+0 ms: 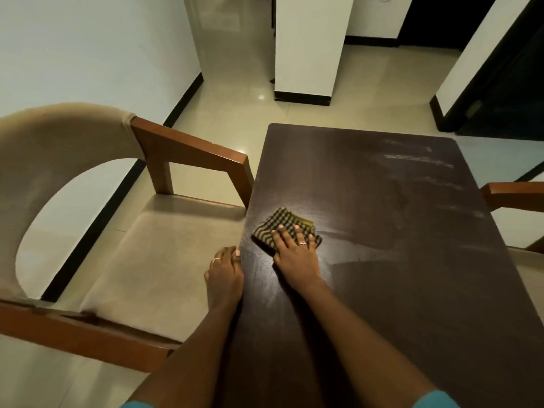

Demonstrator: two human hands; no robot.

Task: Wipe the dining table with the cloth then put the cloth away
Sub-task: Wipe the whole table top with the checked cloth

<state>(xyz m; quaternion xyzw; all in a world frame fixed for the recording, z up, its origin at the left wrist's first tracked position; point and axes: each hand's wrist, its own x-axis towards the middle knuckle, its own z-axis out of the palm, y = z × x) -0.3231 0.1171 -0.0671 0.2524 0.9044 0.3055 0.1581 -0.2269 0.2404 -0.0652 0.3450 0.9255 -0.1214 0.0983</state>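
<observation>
Right hand point(295, 254), grip flat, pressed the cloth point(275, 226) mid-frame on the worktop point(382, 260); left hand point(225, 273) rested at its edge, grip unclear.

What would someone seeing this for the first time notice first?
The right hand stands out, pressing flat fingers onto a folded checked cloth near the left edge of the dark table. Next come the pale dusty streaks on the table's far right, and the big beige chair with wooden arms at left.
</observation>
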